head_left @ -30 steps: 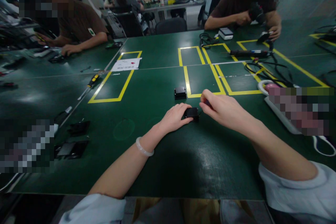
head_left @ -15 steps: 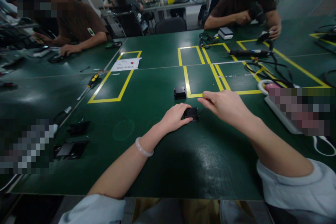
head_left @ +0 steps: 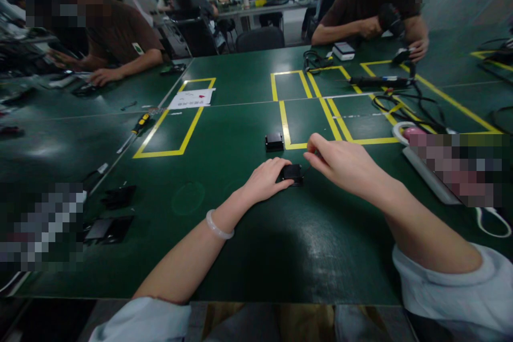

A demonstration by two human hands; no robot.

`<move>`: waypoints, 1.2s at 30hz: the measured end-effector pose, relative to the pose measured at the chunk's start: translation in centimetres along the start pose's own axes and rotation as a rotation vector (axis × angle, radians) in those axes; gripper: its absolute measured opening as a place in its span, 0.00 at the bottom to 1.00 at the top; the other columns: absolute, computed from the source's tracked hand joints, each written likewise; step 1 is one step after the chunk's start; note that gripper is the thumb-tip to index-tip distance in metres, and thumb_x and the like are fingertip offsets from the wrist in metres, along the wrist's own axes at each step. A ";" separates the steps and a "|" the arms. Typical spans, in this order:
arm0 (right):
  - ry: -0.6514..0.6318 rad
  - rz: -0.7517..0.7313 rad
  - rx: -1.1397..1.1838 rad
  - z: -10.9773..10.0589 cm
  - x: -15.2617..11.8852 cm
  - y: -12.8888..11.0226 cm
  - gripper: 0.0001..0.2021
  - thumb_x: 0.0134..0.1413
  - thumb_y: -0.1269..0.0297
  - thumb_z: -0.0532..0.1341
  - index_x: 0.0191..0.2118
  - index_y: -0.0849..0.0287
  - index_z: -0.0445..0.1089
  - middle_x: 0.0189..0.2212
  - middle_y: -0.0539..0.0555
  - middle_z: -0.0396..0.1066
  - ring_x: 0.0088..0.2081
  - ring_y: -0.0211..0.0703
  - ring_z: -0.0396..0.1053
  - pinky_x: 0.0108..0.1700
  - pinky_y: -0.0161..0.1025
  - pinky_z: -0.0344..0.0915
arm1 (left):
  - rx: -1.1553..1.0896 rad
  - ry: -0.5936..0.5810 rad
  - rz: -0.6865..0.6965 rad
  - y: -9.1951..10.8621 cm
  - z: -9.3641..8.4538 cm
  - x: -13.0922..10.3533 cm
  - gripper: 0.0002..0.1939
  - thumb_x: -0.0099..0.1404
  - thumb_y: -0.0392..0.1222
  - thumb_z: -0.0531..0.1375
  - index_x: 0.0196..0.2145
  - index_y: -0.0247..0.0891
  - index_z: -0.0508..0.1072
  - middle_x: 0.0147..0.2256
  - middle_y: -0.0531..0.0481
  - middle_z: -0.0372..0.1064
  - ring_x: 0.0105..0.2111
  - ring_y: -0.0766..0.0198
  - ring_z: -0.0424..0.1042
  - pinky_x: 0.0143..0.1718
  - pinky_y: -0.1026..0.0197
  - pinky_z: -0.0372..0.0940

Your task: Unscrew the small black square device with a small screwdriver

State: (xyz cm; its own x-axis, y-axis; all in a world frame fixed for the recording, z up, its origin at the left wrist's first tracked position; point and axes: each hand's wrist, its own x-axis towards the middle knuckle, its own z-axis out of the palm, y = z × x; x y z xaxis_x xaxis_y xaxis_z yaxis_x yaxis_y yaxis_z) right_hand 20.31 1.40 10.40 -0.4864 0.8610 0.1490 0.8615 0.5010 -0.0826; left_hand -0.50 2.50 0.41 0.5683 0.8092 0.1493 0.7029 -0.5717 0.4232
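Observation:
A small black rectangular block [head_left: 292, 172] lies on the green table, its long sides gripped between the thumb and fingers of my left hand [head_left: 269, 177]. To its right, my right hand [head_left: 329, 156] is closed in a pinch just above the table. A thin dark rod [head_left: 306, 167] runs from that pinch towards the block's right end; its kind is too small to tell. Beyond my left fingers sits a similar black block [head_left: 274, 141], upright and untouched.
Black parts [head_left: 108, 228] lie at the left near a yellow-and-black screwdriver [head_left: 141, 124]. A paper sheet [head_left: 193, 98] rests by yellow tape outlines. Rightward are a black cabled tool [head_left: 380, 82] and a grey-edged case [head_left: 430, 176]. Across the table, a co-worker's hand [head_left: 372, 27] grips a power drill [head_left: 391, 20].
My right hand has shifted slightly and its curled fingers have turned up a little. The thin rod shows less clearly than before. My left hand and the block stay in place.

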 end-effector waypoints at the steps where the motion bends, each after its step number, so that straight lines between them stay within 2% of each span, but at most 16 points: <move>1: -0.002 0.008 -0.015 0.0 0.0 0.0 0.11 0.64 0.56 0.48 0.40 0.56 0.61 0.28 0.51 0.72 0.28 0.44 0.70 0.26 0.36 0.47 | 0.002 0.001 0.001 0.0 0.0 0.0 0.19 0.65 0.50 0.58 0.50 0.40 0.63 0.44 0.46 0.67 0.44 0.55 0.68 0.46 0.53 0.64; 5: -0.024 0.020 -0.047 0.1 0.1 0.0 0.10 0.64 0.57 0.47 0.40 0.56 0.61 0.27 0.52 0.72 0.28 0.45 0.70 0.26 0.36 0.45 | 0.001 0.001 0.008 -0.1 0.0 0.0 0.19 0.65 0.51 0.58 0.50 0.40 0.63 0.44 0.46 0.67 0.44 0.55 0.67 0.45 0.53 0.64; 11: -0.005 -0.007 0.032 0.1 -0.2 0.1 0.08 0.62 0.62 0.49 0.44 0.57 0.59 0.29 0.51 0.72 0.28 0.43 0.68 0.26 0.37 0.47 | -0.003 -0.001 0.010 0.0 -0.1 0.0 0.19 0.65 0.50 0.58 0.50 0.40 0.64 0.44 0.46 0.67 0.44 0.55 0.67 0.45 0.53 0.64; 19: -0.009 0.011 0.013 0.0 -0.1 0.0 0.11 0.63 0.53 0.49 0.40 0.55 0.60 0.27 0.50 0.71 0.28 0.43 0.68 0.26 0.36 0.46 | -0.002 0.002 0.007 0.0 0.0 0.0 0.19 0.65 0.50 0.58 0.50 0.40 0.63 0.44 0.46 0.67 0.44 0.55 0.67 0.45 0.53 0.64; 30: 0.006 0.004 0.048 0.4 -0.1 0.4 0.09 0.61 0.61 0.50 0.46 0.56 0.57 0.31 0.51 0.72 0.29 0.44 0.69 0.26 0.37 0.47 | -0.008 0.001 0.003 0.0 0.0 0.0 0.19 0.65 0.51 0.58 0.50 0.40 0.64 0.45 0.46 0.67 0.44 0.55 0.67 0.46 0.53 0.64; 36: 0.004 0.019 0.021 0.3 -0.1 0.2 0.10 0.63 0.55 0.49 0.42 0.56 0.59 0.28 0.50 0.71 0.28 0.44 0.69 0.26 0.37 0.47 | -0.007 -0.001 0.011 0.1 -0.1 0.0 0.19 0.65 0.50 0.58 0.50 0.40 0.64 0.45 0.46 0.67 0.44 0.55 0.68 0.46 0.53 0.64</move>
State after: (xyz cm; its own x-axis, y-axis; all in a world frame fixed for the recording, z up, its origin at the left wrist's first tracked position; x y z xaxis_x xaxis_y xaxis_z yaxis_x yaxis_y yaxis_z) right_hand 20.45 1.44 10.07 -0.4693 0.8699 0.1516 0.8674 0.4863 -0.1057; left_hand -0.49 2.47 0.52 0.5761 0.8030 0.1528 0.6940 -0.5793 0.4275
